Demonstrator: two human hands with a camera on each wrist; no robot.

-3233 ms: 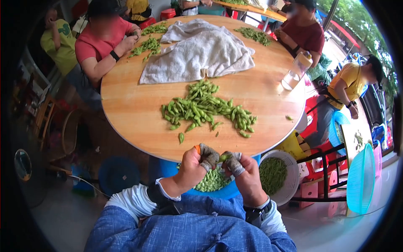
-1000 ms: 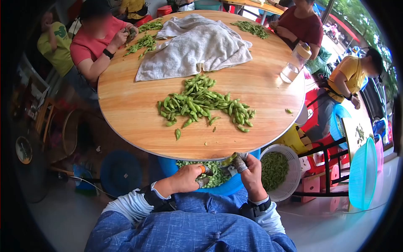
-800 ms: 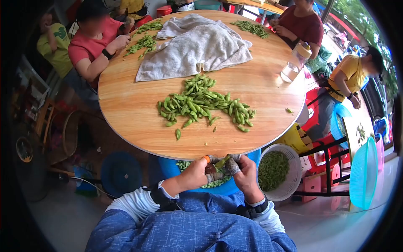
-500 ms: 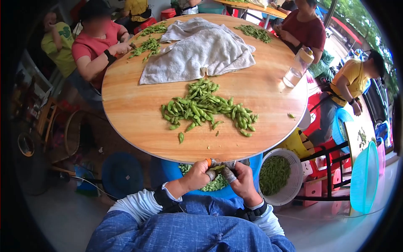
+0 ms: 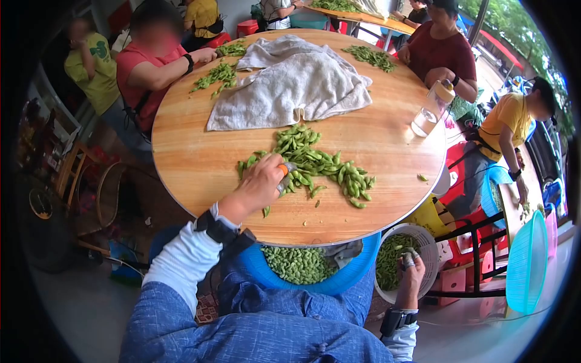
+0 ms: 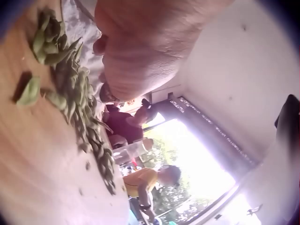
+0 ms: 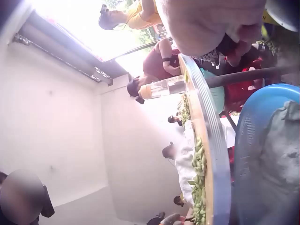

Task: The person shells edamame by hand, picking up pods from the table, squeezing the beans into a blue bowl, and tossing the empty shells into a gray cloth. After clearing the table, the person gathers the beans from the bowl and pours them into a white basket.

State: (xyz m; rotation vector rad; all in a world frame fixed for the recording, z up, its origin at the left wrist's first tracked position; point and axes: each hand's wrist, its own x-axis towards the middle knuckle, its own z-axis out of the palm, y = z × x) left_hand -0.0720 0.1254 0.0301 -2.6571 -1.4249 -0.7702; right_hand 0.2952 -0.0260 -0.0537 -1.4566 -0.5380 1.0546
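My left hand (image 5: pixel 261 184) reaches over the table to the left part of a pile of green edamame pods (image 5: pixel 308 160). Grey wraps and an orange band cover some of its digits, and its fingertips are right at the pods. In the left wrist view, the palm (image 6: pixel 145 51) hides most of the fingers. My right hand (image 5: pixel 413 275), with grey-wrapped fingers loosely bent, is over the white basket (image 5: pixel 431 257) of green pods or hulls. Shelled beans (image 5: pixel 296 264) fill much of the blue basin (image 5: pixel 348 281) between my legs, with a grey cloth (image 5: pixel 343 252) at its right.
A whitish cloth (image 5: pixel 296 85) covers the middle of the round wooden table (image 5: pixel 200 163). A clear bottle (image 5: pixel 433 109) stands near its right edge. People sit around it with smaller pod piles. To the right are a black-framed side table and a turquoise basket (image 5: pixel 526 260).
My hands were together above the blue basin, working a pod. They have parted: the left went forward to the pile, the right went rightward to the white basket.
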